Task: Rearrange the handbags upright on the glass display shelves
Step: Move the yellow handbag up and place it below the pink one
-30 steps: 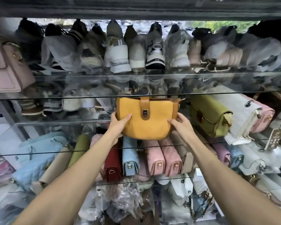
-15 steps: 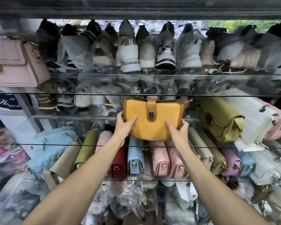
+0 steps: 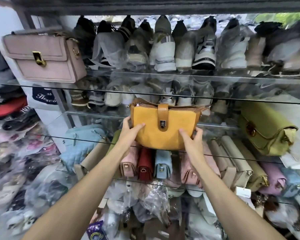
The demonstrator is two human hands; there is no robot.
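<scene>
A mustard-yellow handbag (image 3: 163,129), half-moon in shape with a suede-like matte face, is held upright in front of the glass shelf (image 3: 232,157) of a crowded display. Its lower left side is gripped by the left hand (image 3: 131,134), thumb laid across the front and fingers curled round the edge; its lower right corner is gripped by the right hand (image 3: 191,141) in the same way. A smooth tan leather strap (image 3: 162,116) with a small metal turn lock is seen running down the middle of the bag, and the rounded base is level with the shelf's front edge; whether it rests on the glass cannot be told.

A boxy pink handbag (image 3: 45,58) with a gold clasp is set on the upper glass shelf (image 3: 163,96) at left, beside a row of sneakers (image 3: 164,47), several wrapped in clear plastic. An olive-green flap bag (image 3: 265,130) is seen tilted on its side at right. Below the yellow bag, narrow quilted bags are packed end-on: a pink one (image 3: 128,165), a glossy red purse (image 3: 145,165) and a light blue purse (image 3: 163,166). A quilted pale blue bag (image 3: 80,146) is slumped at left, and beige bags (image 3: 235,163) lean at right.
</scene>
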